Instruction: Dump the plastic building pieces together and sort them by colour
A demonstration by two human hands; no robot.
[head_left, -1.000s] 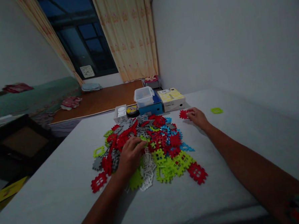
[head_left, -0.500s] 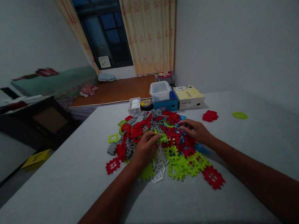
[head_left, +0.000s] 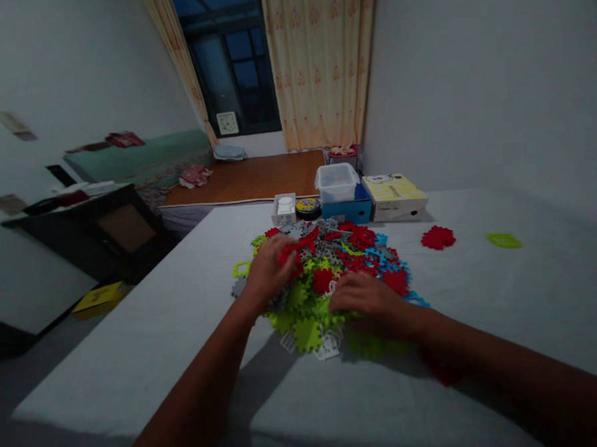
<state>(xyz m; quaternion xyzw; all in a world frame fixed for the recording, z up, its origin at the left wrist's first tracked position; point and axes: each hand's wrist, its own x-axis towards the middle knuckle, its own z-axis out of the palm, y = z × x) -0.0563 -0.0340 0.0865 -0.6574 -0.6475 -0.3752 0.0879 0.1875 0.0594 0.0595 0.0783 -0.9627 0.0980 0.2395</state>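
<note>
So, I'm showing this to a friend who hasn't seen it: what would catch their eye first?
The heap of red, green, blue and grey plastic tiles in the middle of the white table, with the left hand and right hand both resting on it. Next, a single red tile and a green tile lying apart to the right of the heap.

Dim all over, with a cold blue-grey cast. Dark blue at the window [head_left: 234,53]; only weak, diffuse room light. Soft shadows on the table [head_left: 136,365] beneath both arms, deepest under the right hand [head_left: 365,297]. Slightly smeared at the left hand [head_left: 268,272] and the pile [head_left: 350,254]. Bowed and stretched towards the edges, grainy, darker in the corners.
</note>
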